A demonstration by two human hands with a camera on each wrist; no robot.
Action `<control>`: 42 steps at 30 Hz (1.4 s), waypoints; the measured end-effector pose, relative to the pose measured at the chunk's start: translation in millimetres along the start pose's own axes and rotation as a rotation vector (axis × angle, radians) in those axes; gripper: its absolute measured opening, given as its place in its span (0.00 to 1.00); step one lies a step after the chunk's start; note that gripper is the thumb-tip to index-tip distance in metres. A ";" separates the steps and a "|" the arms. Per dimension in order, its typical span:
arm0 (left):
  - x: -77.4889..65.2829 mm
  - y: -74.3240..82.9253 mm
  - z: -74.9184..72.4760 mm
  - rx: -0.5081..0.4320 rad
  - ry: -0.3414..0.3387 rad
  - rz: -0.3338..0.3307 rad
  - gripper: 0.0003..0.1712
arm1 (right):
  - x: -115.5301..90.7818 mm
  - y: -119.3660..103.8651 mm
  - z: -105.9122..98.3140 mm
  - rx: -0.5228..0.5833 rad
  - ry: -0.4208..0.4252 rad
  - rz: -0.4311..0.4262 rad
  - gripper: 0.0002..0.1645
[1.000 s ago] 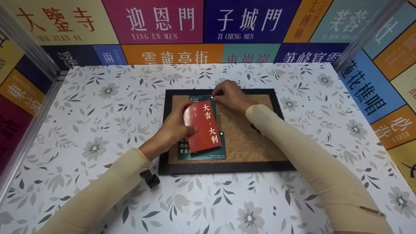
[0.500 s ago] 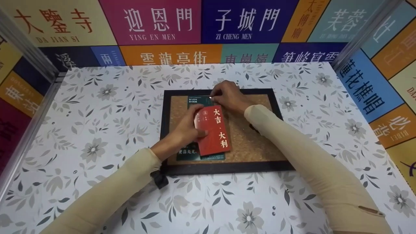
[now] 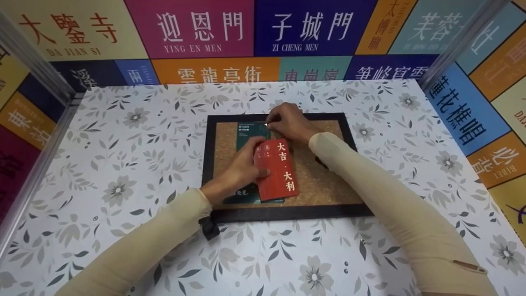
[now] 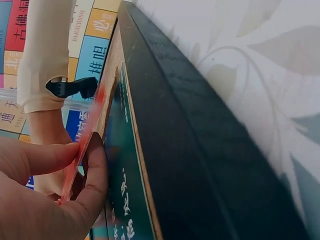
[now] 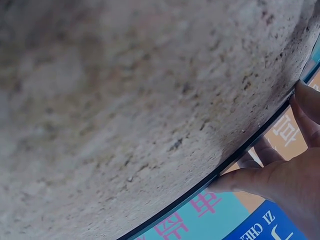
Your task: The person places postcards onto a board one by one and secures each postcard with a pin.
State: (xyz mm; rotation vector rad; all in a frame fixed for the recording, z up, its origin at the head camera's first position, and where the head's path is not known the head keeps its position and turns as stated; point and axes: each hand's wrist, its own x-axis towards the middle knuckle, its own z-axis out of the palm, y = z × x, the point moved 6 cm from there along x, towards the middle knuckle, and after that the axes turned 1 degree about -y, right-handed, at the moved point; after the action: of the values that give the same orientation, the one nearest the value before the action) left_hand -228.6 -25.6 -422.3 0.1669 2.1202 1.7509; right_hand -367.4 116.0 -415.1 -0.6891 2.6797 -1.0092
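In the head view my left hand (image 3: 242, 166) pinches a red card (image 3: 276, 181) with pale Chinese characters, thumb on its face and fingers behind. The left wrist view shows the red card (image 4: 82, 145) nearly edge-on between thumb and fingers. Dark green cards (image 3: 248, 135) lie beneath it on a black-framed corkboard (image 3: 320, 185), partly hidden by the red card and the hand. My right hand (image 3: 291, 123) pinches a small shiny thumbtack (image 3: 266, 124) at the upper green card's top right corner. In the right wrist view the tack is hidden behind the fingers.
The corkboard's black frame (image 3: 287, 213) lies flat on a flower-patterned table (image 3: 144, 164). A small shiny bit (image 3: 363, 241) sits on the table in front of the board. Colourful panels with Chinese lettering (image 3: 197, 28) stand behind and at both sides.
My left hand has moved the red card right and slightly toward me, uncovering more of the upper green card. My right hand has stayed at that card's corner.
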 end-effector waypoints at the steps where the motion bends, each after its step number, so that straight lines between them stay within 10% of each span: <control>1: 0.1 -0.7 0.9 -0.008 -0.004 -0.003 0.53 | -0.1 -0.3 -0.1 -0.003 0.000 -0.001 0.09; 12: 5.0 4.0 20.0 0.070 -0.055 -0.023 0.53 | -2.4 -1.9 2.2 -0.023 -0.005 0.027 0.10; 28: 16.8 9.3 34.2 0.587 -0.047 0.213 0.53 | 0.0 -3.3 1.9 -0.008 -0.014 0.044 0.09; 42: 8.3 19.2 52.3 0.956 -0.020 0.213 0.37 | -4.9 -1.0 -0.1 0.006 -0.020 0.028 0.11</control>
State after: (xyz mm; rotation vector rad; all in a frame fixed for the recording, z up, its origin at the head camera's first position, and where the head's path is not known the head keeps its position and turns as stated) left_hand -220.0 29.3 -413.4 0.6677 2.8162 0.6643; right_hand -362.9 117.8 -414.3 -0.6549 2.6606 -0.9977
